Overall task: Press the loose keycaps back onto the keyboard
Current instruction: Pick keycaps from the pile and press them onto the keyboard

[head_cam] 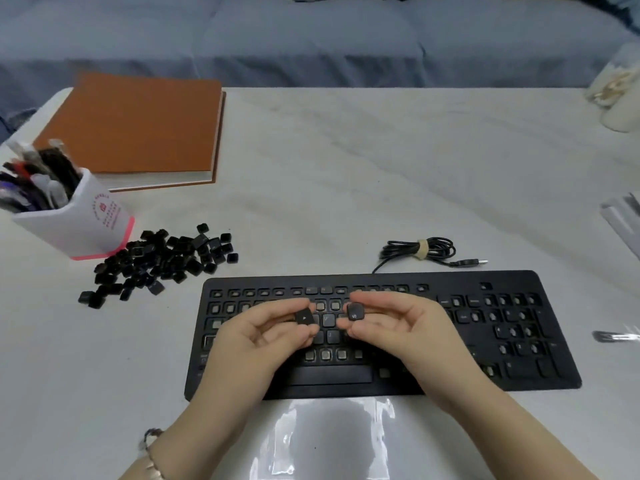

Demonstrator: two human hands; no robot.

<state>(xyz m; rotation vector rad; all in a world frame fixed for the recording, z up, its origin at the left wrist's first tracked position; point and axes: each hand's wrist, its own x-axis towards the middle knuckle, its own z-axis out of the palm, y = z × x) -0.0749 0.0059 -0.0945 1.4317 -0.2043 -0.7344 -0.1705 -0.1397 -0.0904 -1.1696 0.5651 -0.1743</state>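
Holding two keycaps over the keyboard (450, 278), which lies on the tabletop (346, 185) with many of its sockets bare. Our left hand (270, 336) pinches a triangle-marked keycap (304, 317) between thumb and curled fingers; our right hand (394, 327) pinches a second keycap (355, 311) in the same way. We see the two caps near each other above the middle rows. The pile of loose keycaps (162, 261) lies left of the keyboard, beside a pen holder (79, 223).
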